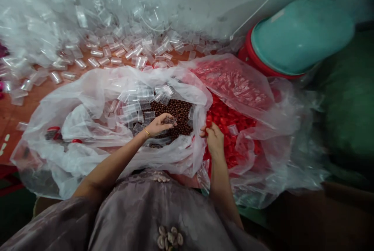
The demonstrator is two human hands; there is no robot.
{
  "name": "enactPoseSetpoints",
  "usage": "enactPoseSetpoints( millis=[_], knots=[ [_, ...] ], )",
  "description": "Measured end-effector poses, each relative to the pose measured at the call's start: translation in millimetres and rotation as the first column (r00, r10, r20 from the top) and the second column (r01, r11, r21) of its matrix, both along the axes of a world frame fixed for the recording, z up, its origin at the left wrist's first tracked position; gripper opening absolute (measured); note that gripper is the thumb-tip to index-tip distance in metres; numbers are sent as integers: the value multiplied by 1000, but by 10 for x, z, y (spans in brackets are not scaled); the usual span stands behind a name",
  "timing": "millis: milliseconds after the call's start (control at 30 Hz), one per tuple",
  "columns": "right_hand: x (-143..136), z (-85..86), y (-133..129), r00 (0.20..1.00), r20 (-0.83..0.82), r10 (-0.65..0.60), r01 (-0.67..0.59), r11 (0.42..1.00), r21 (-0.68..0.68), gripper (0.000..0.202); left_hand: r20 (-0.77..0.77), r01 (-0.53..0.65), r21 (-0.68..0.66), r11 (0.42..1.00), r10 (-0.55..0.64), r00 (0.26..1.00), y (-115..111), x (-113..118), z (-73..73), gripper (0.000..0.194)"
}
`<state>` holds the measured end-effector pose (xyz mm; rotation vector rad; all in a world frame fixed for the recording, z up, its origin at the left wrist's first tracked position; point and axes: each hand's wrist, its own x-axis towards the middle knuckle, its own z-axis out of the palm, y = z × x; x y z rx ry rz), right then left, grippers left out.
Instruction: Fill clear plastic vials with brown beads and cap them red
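Observation:
My left hand (160, 124) is closed around a small clear plastic container (171, 121), partly hidden by the fingers. Beneath it lie many small brown beads or balls (178, 106) in an open plastic bag (93, 87), with loose clear containers (131, 105) heaped beside them. At the edge of the red caps, my right hand (214, 137) pinches one red cap (208, 122) between thumb and fingers. A big pile of red caps (224, 114) fills a second clear bag (271, 134) on the right.
Across the back of the orange table (32, 95) spreads a large heap of clear containers (96, 53). A turquoise basin (304, 36) rests over a red tub (248, 54) at the back right. Two red-capped containers (53, 132) lie on the plastic at left.

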<state>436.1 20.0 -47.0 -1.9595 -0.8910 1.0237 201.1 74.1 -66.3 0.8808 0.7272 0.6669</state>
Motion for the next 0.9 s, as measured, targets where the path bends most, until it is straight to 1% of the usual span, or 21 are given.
enactPoseSetpoints(
  millis=[100,200,267,367,433,467,567,633,667,767,833,900],
  knots=[
    [-377,107,-4,976,-189,107,-104,994,28,45,-97,48,67,997,-41,994,-8,-10,28,49],
    [-669,189,20,916,-338,215,-196,976,89,48,-184,70,171,983,-38,982,-43,-41,87,50],
    [-801,223,15,890,-376,256,-226,966,123,48,-194,93,212,973,-51,980,-80,-72,136,49],
    [-905,256,-15,874,-401,276,-258,961,101,48,-204,113,261,959,-60,977,-138,-118,198,46],
    [-918,277,-34,888,-350,299,-289,954,84,45,-234,132,303,944,-61,970,-172,-134,225,46],
    [-911,288,-41,901,-293,320,-311,947,79,43,-258,146,323,935,-62,964,-186,-136,234,45],
    [-865,318,-55,921,-31,388,-385,920,78,36,-343,192,383,904,-54,938,-219,-125,254,41],
    [-838,335,-66,902,124,414,-427,898,107,34,-387,217,420,881,-43,921,-231,-109,266,37],
    [-830,343,-74,888,176,424,-448,885,127,35,-398,227,433,872,-41,917,-235,-101,271,35],
    [-816,375,-108,843,255,473,-516,845,141,35,-407,230,442,867,-34,913,-238,-80,283,32],
    [-803,402,-134,807,264,529,-571,813,116,38,-405,230,409,883,-50,913,-243,-65,287,31],
    [-781,422,-157,774,226,591,-619,782,74,42,-415,229,349,909,-69,907,-256,-42,295,31]
  ],
)
